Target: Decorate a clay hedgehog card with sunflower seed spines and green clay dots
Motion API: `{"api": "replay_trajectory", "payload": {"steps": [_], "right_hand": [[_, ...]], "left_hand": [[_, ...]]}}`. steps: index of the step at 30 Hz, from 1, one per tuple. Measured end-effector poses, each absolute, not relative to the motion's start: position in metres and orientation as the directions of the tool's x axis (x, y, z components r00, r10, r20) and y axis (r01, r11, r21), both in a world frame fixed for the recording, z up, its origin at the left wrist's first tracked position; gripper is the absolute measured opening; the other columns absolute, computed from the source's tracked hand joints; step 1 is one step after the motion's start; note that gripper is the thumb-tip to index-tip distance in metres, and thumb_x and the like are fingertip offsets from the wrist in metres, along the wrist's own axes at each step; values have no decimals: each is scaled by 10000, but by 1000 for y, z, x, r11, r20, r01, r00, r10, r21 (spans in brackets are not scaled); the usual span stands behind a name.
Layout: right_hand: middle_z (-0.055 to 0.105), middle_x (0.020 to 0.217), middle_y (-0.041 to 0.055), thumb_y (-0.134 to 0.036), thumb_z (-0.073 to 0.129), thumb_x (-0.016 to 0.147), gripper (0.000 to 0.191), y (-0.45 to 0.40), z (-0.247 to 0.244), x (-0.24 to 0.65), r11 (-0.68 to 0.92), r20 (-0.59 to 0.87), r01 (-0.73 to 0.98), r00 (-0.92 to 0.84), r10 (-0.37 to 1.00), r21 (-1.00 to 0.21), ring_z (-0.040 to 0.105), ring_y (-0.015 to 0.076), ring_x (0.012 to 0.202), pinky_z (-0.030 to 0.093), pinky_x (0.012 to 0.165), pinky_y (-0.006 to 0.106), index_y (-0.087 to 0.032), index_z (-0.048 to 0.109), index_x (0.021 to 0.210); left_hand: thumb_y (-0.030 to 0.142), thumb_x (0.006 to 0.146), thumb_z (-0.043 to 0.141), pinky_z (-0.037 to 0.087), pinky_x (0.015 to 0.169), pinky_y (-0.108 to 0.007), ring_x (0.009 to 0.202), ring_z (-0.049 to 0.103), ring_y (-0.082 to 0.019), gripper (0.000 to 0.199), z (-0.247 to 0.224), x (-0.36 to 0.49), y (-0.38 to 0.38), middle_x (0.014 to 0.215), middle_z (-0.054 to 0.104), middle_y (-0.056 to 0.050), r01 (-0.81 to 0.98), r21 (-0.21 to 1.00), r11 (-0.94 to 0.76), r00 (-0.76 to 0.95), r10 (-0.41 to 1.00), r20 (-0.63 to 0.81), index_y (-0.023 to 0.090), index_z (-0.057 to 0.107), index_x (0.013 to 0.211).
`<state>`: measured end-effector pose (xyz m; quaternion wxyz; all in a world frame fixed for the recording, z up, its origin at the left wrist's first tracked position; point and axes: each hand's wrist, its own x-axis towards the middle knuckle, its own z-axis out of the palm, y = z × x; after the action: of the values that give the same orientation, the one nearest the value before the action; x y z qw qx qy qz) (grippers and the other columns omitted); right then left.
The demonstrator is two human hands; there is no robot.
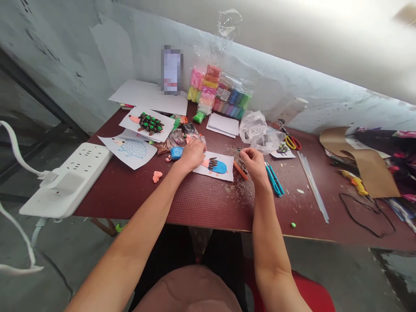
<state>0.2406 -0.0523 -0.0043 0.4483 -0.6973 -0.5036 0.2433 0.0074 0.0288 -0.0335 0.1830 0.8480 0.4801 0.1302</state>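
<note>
Right hand [255, 164] pinches a sliver of brown clay [240, 161] between clenched fingers [246, 154], a small, controlled grip that suits so thin a piece. It works just above an orange plastic tool [239, 170], beside the hedgehog drawing [214, 167] on the worktop [208, 208]. Left hand [193, 156] sits near a blue clay block [176, 152], fingers loosely curved, any hold hidden

Four hedgehog pictures [147, 125], one pair of scissors [292, 142], one teal utility knife [274, 180], one yellow glue gun [354, 183], one white power strip [68, 177], one left hand [191, 156], one right hand [255, 164].
</note>
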Motion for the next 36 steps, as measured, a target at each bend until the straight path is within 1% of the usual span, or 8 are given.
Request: {"api": "replay_trajectory", "payload": {"steps": [4, 8, 11, 15, 18, 25, 31, 36], "right_hand": [[533, 635, -30, -439, 691, 698, 239, -55, 1, 228, -139, -56, 241, 322, 945, -960, 382, 103, 543, 321, 519, 255, -222, 596, 724], [560, 645, -21, -438, 737, 658, 264, -58, 5, 213, -180, -147, 137, 220, 964, -974, 322, 73, 507, 239, 466, 241, -212, 605, 693], [596, 667, -9, -446, 753, 660, 276, -58, 4, 208, -160, -132, 154, 182, 975, -975, 337, 73, 512, 245, 462, 239, -208, 617, 693], [622, 679, -3, -446, 733, 682, 264, -55, -4, 211, -131, -77, 183, 276, 958, -974, 376, 86, 523, 285, 476, 244, -220, 600, 700], [666, 710, 10, -458, 735, 687, 278, -53, -12, 214, -140, -77, 167, 339, 938, -976, 412, 95, 535, 320, 499, 246, -227, 586, 725], [729, 755, 43, -491, 744, 687, 315, -56, -16, 214, -126, -53, 166, 386, 921, -978, 498, 114, 577, 410, 575, 258, -216, 612, 767], [734, 759, 45, -463, 696, 679, 271, -60, -12, 209, -140, -58, 256, 304, 951, -956, 475, 110, 556, 371, 545, 253, -223, 587, 746], [720, 739, 35, -442, 679, 661, 240, -61, -13, 202, -113, -47, 329, 203, 978, -938, 515, 122, 604, 357, 571, 250, -221, 597, 708]], "left_hand": [[57, 889, 548, 496, 1102, -448, 1263, 632, -331, 352, -25, 11, 29, 1250, 727, -197, 788, 392, -475, 516, 856, -2, 117, 763, 1161], [50, 886, 532, 518, 1056, -422, 1251, 648, -323, 401, -15, 12, 31, 1263, 731, -169, 803, 339, -491, 535, 843, -48, 154, 762, 1197], [45, 862, 555, 529, 1010, -379, 1211, 671, -307, 386, -9, 13, 36, 1221, 752, -153, 798, 337, -500, 553, 830, -77, 159, 771, 1160], [54, 845, 586, 524, 999, -354, 1187, 681, -298, 331, -10, 12, 43, 1190, 765, -149, 784, 359, -506, 565, 822, -75, 148, 776, 1099], [64, 847, 592, 524, 998, -346, 1176, 682, -296, 300, -13, 11, 45, 1180, 765, -153, 775, 383, -502, 568, 819, -76, 143, 772, 1073], [71, 858, 594, 527, 969, -333, 1076, 704, -272, 210, -10, 7, 42, 1061, 779, -128, 747, 439, -499, 579, 813, -63, 146, 767, 949], [64, 871, 567, 532, 892, -331, 1018, 712, -257, 269, -14, 3, 47, 1057, 792, -96, 736, 476, -482, 536, 844, 26, 186, 761, 1013], [62, 897, 571, 528, 944, -350, 1075, 714, -272, 325, -17, 9, 46, 1102, 791, -97, 770, 469, -432, 456, 887, 67, 202, 751, 1127]]}}
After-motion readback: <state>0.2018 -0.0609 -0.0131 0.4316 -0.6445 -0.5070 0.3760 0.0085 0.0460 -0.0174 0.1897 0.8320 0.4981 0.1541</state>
